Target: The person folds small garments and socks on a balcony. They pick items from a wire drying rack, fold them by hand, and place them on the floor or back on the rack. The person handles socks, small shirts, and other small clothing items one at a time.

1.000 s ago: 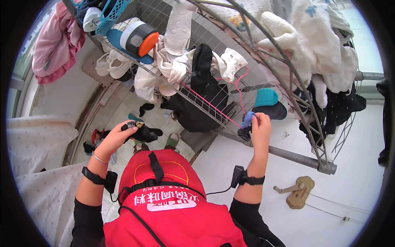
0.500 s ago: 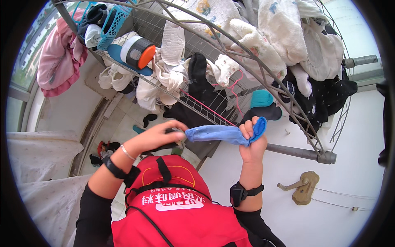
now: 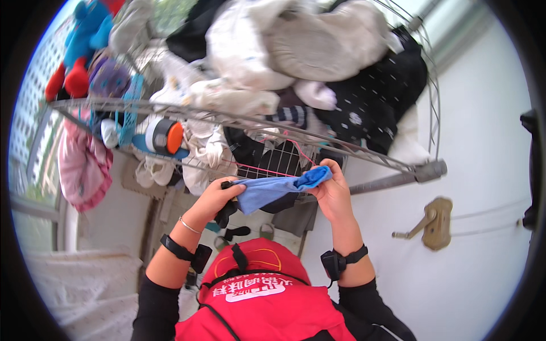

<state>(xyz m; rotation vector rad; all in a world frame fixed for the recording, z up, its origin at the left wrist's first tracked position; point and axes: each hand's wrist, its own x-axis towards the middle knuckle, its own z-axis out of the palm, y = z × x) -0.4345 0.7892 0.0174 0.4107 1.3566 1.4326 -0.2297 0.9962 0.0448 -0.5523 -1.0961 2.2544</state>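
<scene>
A light blue sock [image 3: 266, 194] with a darker blue folded cuff is stretched between my hands, in front of the wire rack. My left hand [image 3: 216, 199] pinches its left end. Some black cloth [image 3: 227, 215] shows at the same hand, hanging below the fingers; its kind is hard to make out. My right hand [image 3: 334, 196] grips the cuff, thumb and fingers closed on it.
Just beyond my hands, the wire rack [image 3: 392, 161] holds white garments [image 3: 242, 42], a black patterned cloth [image 3: 372, 96] and a white, black and orange round object [image 3: 165, 136]. A pink garment [image 3: 82, 162] hangs at left. A crank handle [image 3: 437, 223] is on the right wall.
My left hand, earlier beside the sock's end, is now closed on it. The view has shifted, showing more of the rack's top. The right hand keeps its hold on the cuff.
</scene>
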